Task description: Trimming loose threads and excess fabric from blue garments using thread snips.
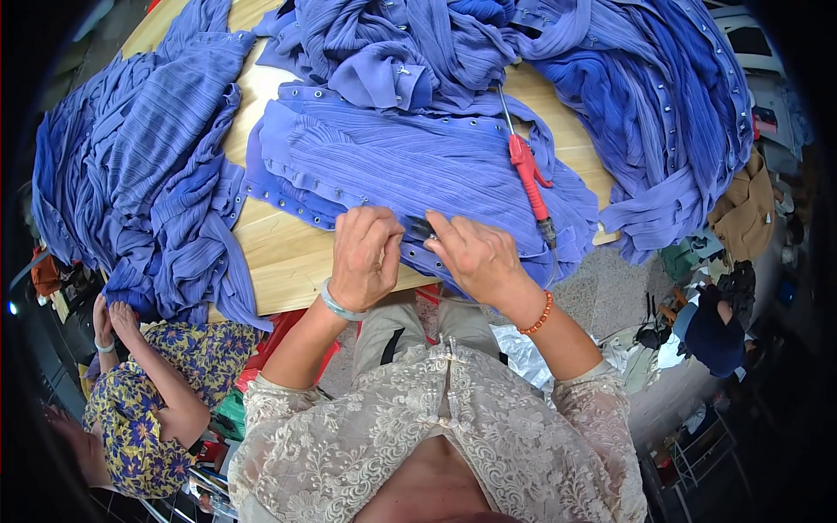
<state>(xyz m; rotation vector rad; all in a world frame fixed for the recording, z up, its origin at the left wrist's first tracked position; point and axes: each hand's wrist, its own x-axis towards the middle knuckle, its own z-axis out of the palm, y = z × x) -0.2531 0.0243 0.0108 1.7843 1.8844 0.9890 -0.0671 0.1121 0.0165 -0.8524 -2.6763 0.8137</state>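
Note:
A blue ribbed garment [375,148] with a row of metal eyelets and studs along its edges lies in front of me on the table. Over its near edge, my left hand [364,257] is closed, thumb and fingertips pinched together; what they hold is too small to make out. Just to its right, my right hand [475,257] closes around a small dark tool [420,228], whose kind is mostly hidden by the fingers. A red air blow gun [527,174] with a thin metal nozzle and a hose rests on the garment beyond my right hand.
More blue garments are heaped at the left [148,148], the far side [392,52] and the right [663,113] of the wooden table [288,261]. A person in a flowered top [166,383] sits at the left, hands on the left heap. Brown cloth [745,209] hangs at the right.

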